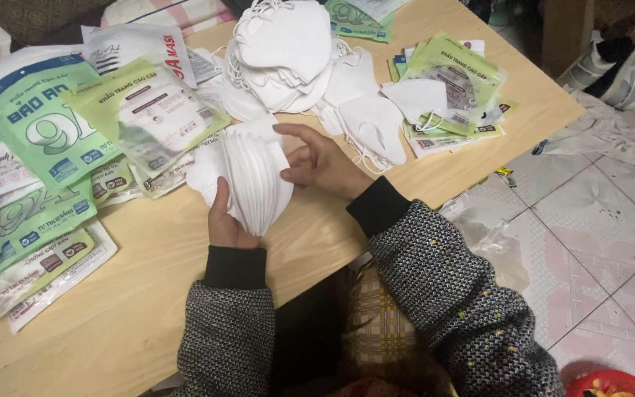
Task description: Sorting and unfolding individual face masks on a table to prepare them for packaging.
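A fanned stack of white folded face masks (pixel 251 176) stands on edge over the low wooden table (pixel 148 294). My left hand (pixel 225 220) grips the stack from below and the left side. My right hand (pixel 321 162) rests against the stack's right side, fingers spread over the top masks. Both sleeves are dark speckled knit with black cuffs. A bigger heap of loose white masks (pixel 288 51) lies just beyond, with a few single masks (pixel 376 121) to its right.
Green and white plastic mask packets (pixel 38 125) cover the table's left side, and more packets (pixel 450 81) lie at the right corner. Crumpled clear plastic (pixel 486 242) and white scraps (pixel 611 136) lie on the tiled floor. A red object (pixel 611 384) sits at the bottom right.
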